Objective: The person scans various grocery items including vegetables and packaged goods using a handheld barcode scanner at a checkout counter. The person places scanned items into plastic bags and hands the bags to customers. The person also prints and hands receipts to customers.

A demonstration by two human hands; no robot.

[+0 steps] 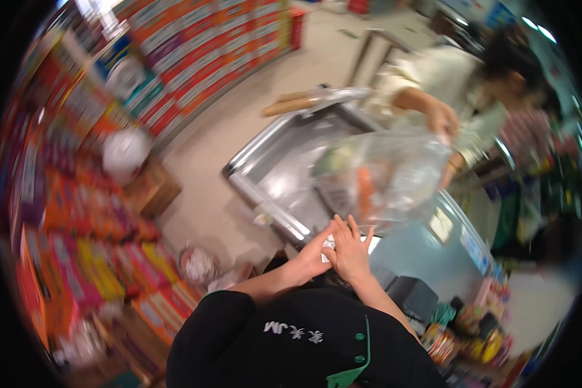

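Observation:
My left hand (312, 253) and my right hand (350, 248) meet in front of my body, at the near end of a metal-rimmed counter. The right one is palm down, its fingers spread apart. A small white piece (326, 257), perhaps paper, shows between the two hands; whether either grips it I cannot tell. Just beyond my fingertips is a clear plastic bag (393, 179), blurred, with something orange and something green inside. Another person's hand (441, 119) grips the bag near its top, and a second hand (450, 172) is at its right side.
A shallow stainless steel tray (291, 179) forms the counter's left part. Wooden rods (296, 101) lie across its far edge. A dark device (412, 296) and colourful packages (485, 330) sit to my right. Stacked product cartons (199, 53) and a cardboard box (153, 186) stand to the left.

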